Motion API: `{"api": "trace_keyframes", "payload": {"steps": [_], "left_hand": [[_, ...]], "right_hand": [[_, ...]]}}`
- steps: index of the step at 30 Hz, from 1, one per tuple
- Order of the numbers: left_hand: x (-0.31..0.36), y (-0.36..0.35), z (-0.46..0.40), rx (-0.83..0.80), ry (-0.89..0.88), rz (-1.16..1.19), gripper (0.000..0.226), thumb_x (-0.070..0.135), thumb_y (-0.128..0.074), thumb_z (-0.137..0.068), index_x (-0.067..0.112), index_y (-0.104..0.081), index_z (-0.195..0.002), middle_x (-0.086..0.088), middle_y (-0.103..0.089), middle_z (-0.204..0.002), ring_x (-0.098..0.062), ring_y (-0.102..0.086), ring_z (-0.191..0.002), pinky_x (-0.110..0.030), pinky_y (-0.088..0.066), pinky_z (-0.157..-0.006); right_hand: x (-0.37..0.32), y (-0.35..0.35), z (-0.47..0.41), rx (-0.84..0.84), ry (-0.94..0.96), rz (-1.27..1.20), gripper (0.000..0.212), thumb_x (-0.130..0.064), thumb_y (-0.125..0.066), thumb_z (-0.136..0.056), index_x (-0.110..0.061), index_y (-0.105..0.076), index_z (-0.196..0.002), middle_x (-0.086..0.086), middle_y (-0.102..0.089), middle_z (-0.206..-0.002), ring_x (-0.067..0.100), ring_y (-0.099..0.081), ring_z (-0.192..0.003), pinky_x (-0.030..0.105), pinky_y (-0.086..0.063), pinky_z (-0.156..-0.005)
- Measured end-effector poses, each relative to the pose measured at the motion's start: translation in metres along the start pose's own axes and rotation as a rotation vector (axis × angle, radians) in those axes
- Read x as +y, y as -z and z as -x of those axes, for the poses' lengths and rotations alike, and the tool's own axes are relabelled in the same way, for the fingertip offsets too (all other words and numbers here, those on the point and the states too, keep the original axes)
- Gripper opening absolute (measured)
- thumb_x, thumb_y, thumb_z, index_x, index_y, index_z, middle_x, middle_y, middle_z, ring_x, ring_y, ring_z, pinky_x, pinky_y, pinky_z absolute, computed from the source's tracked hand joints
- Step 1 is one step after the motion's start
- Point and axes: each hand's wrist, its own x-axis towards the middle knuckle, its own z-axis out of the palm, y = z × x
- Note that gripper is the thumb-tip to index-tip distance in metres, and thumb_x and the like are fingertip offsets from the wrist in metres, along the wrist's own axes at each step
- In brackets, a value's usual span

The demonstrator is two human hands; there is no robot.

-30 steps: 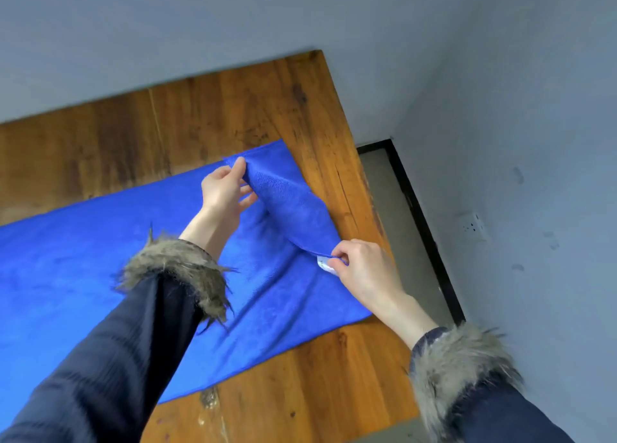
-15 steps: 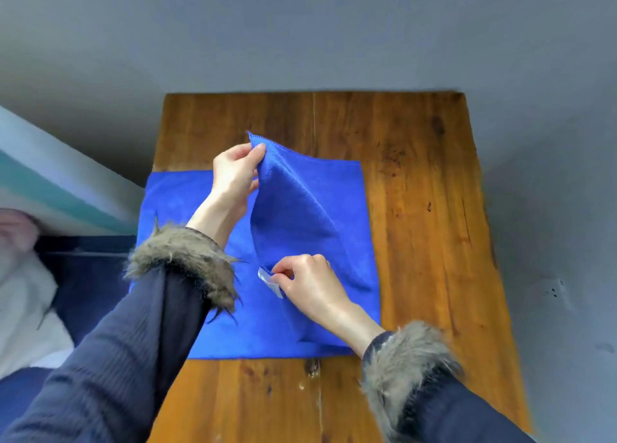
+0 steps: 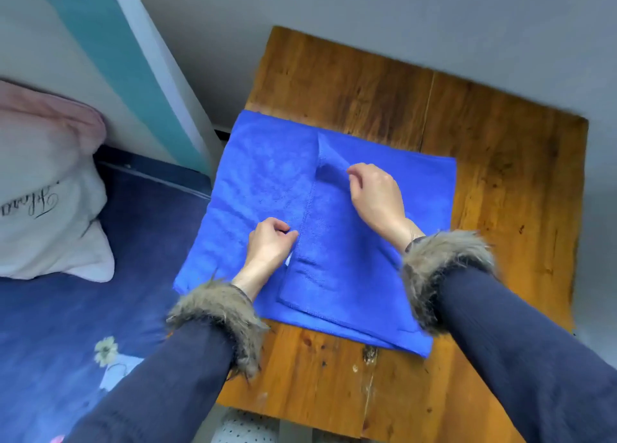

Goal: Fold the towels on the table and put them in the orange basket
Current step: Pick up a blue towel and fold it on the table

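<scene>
Blue towel (image 3: 384, 215) partly folded on a wooden table (image 3: 500, 175), worked by two hands.

From left to right: a pale pillow (image 3: 43, 189) lies on a dark blue bedcover (image 3: 83, 309); the towel, bright blue and fine-napped, lies flat with its left edge overhanging the table; the left hand (image 3: 270, 242), fingers curled, pinches the hemmed edge of the folded-over layer; the right hand (image 3: 375, 192), fingers bent, pinches a raised corner of that layer.
</scene>
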Motion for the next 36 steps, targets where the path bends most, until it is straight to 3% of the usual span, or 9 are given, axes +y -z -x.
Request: {"api": "trace_keyframes", "payload": {"steps": [4, 7, 10, 13, 15, 20, 27, 36], "left_hand": [[-0.009, -0.010, 0.014, -0.060, -0.037, -0.318, 0.026, 0.038, -0.066, -0.081, 0.020, -0.051, -0.069, -0.006, -0.063, -0.094, -0.029, -0.058, -0.098, -0.032, -0.044, -0.074], [-0.016, -0.017, 0.020, -0.030, -0.093, -0.518, 0.029, 0.040, -0.063, -0.083, 0.012, -0.060, -0.089, -0.009, -0.053, -0.110, -0.031, -0.053, -0.107, -0.037, -0.042, -0.081], [-0.023, -0.022, 0.024, 0.005, -0.166, -0.613, 0.035, 0.039, -0.057, -0.088, 0.009, -0.057, -0.104, -0.010, -0.047, -0.117, -0.029, -0.045, -0.115, -0.041, -0.040, -0.088], [-0.026, -0.022, 0.022, 0.001, -0.167, -0.614, 0.035, 0.040, -0.056, -0.088, 0.011, -0.055, -0.106, -0.009, -0.046, -0.117, -0.028, -0.043, -0.116, -0.041, -0.040, -0.090], [-0.026, -0.023, 0.019, 0.000, -0.154, -0.595, 0.034, 0.041, -0.057, -0.087, 0.011, -0.054, -0.104, -0.009, -0.046, -0.115, -0.027, -0.043, -0.115, -0.041, -0.041, -0.089], [-0.025, -0.029, 0.019, 0.041, -0.165, -0.658, 0.036, 0.041, -0.057, -0.087, 0.011, -0.053, -0.106, -0.010, -0.045, -0.115, -0.028, -0.042, -0.116, -0.041, -0.041, -0.088], [-0.015, -0.037, 0.019, -0.055, -0.188, -0.677, 0.031, 0.035, -0.056, -0.089, 0.007, -0.050, -0.099, -0.012, -0.046, -0.114, -0.030, -0.040, -0.114, -0.041, -0.040, -0.088], [-0.011, -0.062, 0.031, -0.068, -0.269, -0.637, 0.026, 0.028, -0.056, -0.089, 0.005, -0.049, -0.095, -0.014, -0.046, -0.108, -0.031, -0.043, -0.107, -0.041, -0.039, -0.087]], "right_hand": [[-0.003, -0.006, -0.041, 0.040, 0.027, 0.196, 0.035, -0.017, -0.037, -0.097, -0.008, -0.049, -0.129, 0.016, -0.053, -0.124, 0.035, -0.046, -0.114, 0.043, -0.037, -0.087], [-0.008, -0.013, -0.061, -0.040, 0.045, 0.297, 0.038, -0.016, -0.036, -0.097, -0.009, -0.042, -0.134, 0.015, -0.046, -0.133, 0.036, -0.041, -0.117, 0.044, -0.037, -0.086], [-0.006, -0.019, -0.060, -0.155, 0.088, 0.346, 0.043, -0.017, -0.040, -0.095, -0.009, -0.038, -0.137, 0.014, -0.034, -0.145, 0.035, -0.033, -0.126, 0.043, -0.038, -0.088], [0.005, -0.024, -0.047, -0.199, 0.114, 0.380, 0.055, -0.026, -0.039, -0.097, -0.013, -0.022, -0.147, 0.010, -0.015, -0.155, 0.028, -0.016, -0.141, 0.046, -0.023, -0.111], [0.015, -0.026, -0.041, -0.211, 0.106, 0.415, 0.055, -0.033, -0.033, -0.099, -0.019, -0.015, -0.149, 0.004, -0.006, -0.158, 0.021, -0.007, -0.144, 0.051, -0.013, -0.114], [0.038, -0.022, -0.034, -0.229, 0.089, 0.446, 0.056, -0.044, -0.027, -0.098, -0.029, -0.009, -0.149, -0.003, 0.001, -0.158, 0.016, 0.002, -0.145, 0.058, -0.009, -0.112], [0.070, -0.007, -0.017, -0.260, 0.007, 0.436, 0.059, -0.054, -0.025, -0.096, -0.037, -0.002, -0.148, -0.008, 0.010, -0.157, 0.016, 0.008, -0.145, 0.061, -0.010, -0.110], [0.108, 0.010, 0.012, -0.261, -0.136, 0.353, 0.061, -0.058, -0.028, -0.094, -0.041, -0.003, -0.146, -0.009, 0.012, -0.157, 0.017, 0.013, -0.144, 0.070, -0.011, -0.104]]}}
